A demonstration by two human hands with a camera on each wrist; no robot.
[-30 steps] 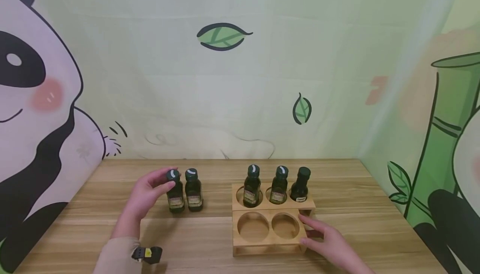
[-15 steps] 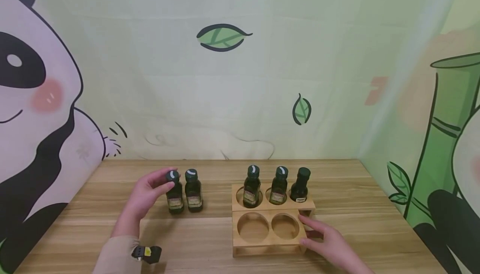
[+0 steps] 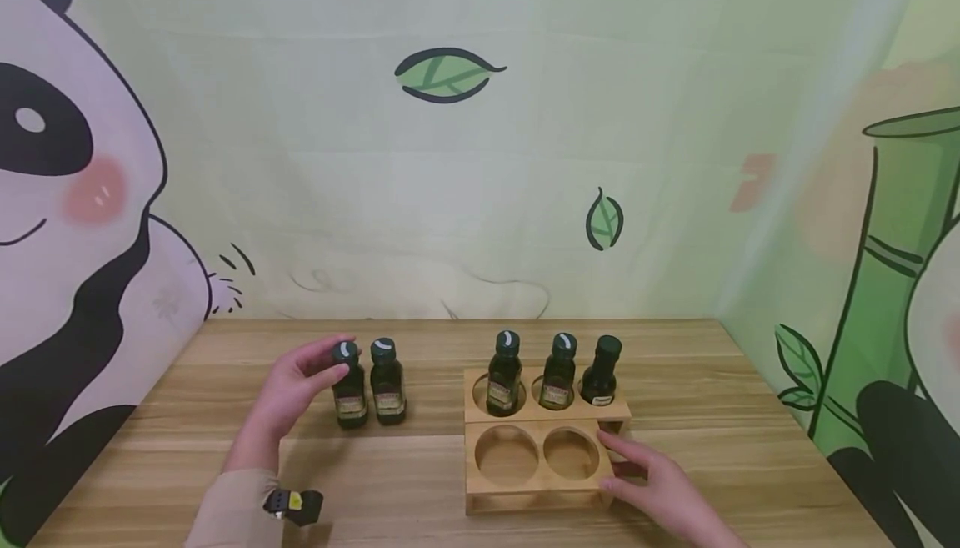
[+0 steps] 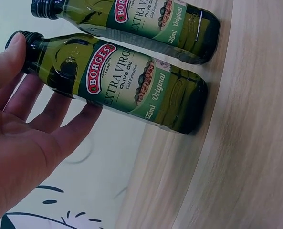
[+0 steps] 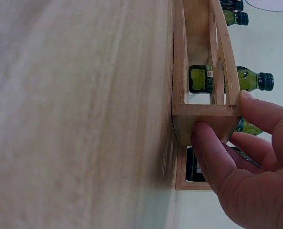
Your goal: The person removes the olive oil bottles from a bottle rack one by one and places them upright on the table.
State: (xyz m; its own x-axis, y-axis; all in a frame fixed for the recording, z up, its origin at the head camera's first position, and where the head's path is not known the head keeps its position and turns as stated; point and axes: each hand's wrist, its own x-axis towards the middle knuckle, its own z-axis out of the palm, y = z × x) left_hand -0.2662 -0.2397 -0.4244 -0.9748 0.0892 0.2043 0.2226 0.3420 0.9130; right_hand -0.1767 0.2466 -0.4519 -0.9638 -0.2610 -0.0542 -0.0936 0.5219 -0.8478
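Note:
On the left, my left hand [image 3: 294,381] pinches the cap and neck of a small olive oil bottle [image 3: 350,398], its thumb at the cap and its other fingers behind. That bottle stands upright on the table. A matching olive oil bottle [image 3: 387,389] stands just right of it. My right hand [image 3: 663,485] grips the right end of a two-step wooden rack [image 3: 540,494], fingers against its side panel [image 5: 210,126] and top edge. Three dark bottles, a left one [image 3: 503,381], a middle one [image 3: 558,377] and a right one [image 3: 601,373], stand in the back row's holes.
The rack's lower front step has two round holes, a left hole [image 3: 506,454] and a right hole [image 3: 571,452], with nothing in them. Wood-grain table [image 3: 420,490] lies under everything. A printed cloth backdrop [image 3: 337,198] rises behind and at both sides.

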